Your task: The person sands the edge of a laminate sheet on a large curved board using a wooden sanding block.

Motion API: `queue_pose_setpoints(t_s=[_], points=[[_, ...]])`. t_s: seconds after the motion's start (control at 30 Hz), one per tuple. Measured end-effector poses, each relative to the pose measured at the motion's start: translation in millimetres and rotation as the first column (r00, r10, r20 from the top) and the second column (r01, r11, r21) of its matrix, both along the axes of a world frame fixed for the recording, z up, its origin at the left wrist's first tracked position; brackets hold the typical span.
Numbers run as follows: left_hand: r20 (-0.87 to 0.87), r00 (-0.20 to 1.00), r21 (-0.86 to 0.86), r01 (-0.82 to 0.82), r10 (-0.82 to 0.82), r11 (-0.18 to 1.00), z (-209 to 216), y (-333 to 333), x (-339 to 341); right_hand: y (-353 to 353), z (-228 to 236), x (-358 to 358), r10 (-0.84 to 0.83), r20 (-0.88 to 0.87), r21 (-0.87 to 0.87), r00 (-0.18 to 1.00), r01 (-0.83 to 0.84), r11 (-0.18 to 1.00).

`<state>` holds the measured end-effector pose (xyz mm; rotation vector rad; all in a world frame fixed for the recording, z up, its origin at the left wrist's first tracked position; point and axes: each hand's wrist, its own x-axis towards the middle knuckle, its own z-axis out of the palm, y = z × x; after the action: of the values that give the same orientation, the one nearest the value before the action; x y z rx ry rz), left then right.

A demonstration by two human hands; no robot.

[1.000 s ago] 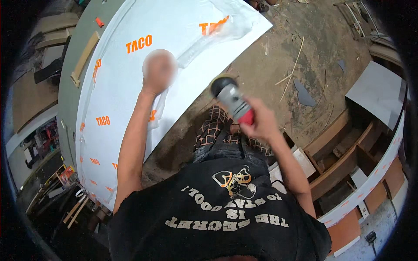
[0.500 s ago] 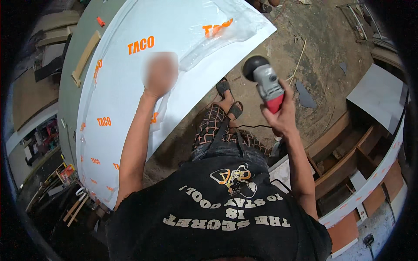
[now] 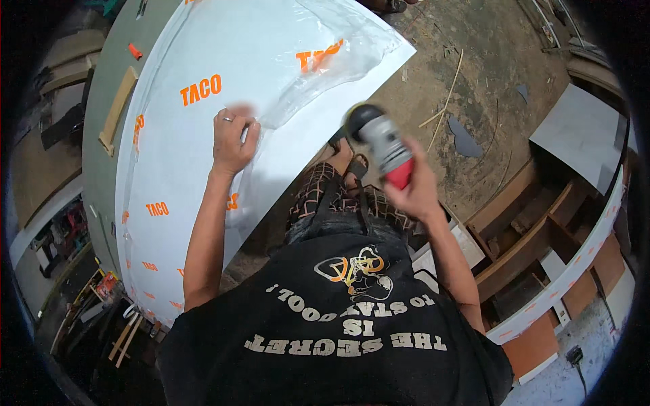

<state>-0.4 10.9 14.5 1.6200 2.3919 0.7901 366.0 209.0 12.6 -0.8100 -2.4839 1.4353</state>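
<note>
My right hand [image 3: 414, 189] is wrapped round the red end of a handheld power tool [image 3: 383, 140]. The tool has a grey body and a round black head; motion blurs it, so I cannot tell its exact kind. It is held in the air beside the edge of a large white panel [image 3: 379, 84], apart from it. My left hand [image 3: 234, 143], with a ring on one finger, is on the panel. Its fingers curl closed at the loose edge of clear plastic film [image 3: 291, 101] with orange print, which is wrinkled and folded back along the panel's straight side. The fingertips are blurred.
Under the white panel lies a green-grey surface [image 3: 101, 88] carrying a curved wooden piece [image 3: 119, 108]. At the right stand an open wooden frame with compartments [image 3: 521, 233] and a grey sheet [image 3: 581, 135]. Offcuts [image 3: 463, 139] and thin strips lie on the concrete floor.
The power tool and my right hand have moved left and slightly down, closer to the panel edge. My left hand has stayed near the film's edge, its fingers now clearer.
</note>
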Motion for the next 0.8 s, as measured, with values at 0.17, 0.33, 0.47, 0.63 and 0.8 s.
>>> queue_pose_setpoints(t_s=[0.17, 0.33, 0.47, 0.63, 0.8], points=[[-0.005, 1.000, -0.010, 0.012, -0.012, 1.000, -4.2, 0.4, -0.2, 30.9, -0.5, 14.2, -0.265, -0.084, -0.051, 0.961, 0.261, 0.964], [-0.006, 1.000, -0.008, 0.020, -0.020, 1.000, 1.0, 2.6, 0.6, -8.7, 20.6, 8.5, 0.128, 0.044, 0.033, 0.991, -0.129, 0.991], [0.001, 1.000, -0.014, 0.004, -0.004, 1.000, -1.4, 1.8, 1.0, -13.5, 15.8, -3.5, 0.192, 0.062, -0.080, 0.979, -0.187, 0.979], [-0.007, 1.000, -0.021, -0.012, 0.012, 1.000, -2.5, 3.1, 2.0, 60.1, -4.1, 1.4, -0.036, -0.025, 0.012, 0.999, 0.037, 0.999], [0.033, 0.998, -0.042, -0.061, 0.062, 0.997, -1.0, 7.7, 6.0, 141.1, 5.4, -0.9, -0.233, -0.170, 0.039, 0.957, 0.243, 0.969]])
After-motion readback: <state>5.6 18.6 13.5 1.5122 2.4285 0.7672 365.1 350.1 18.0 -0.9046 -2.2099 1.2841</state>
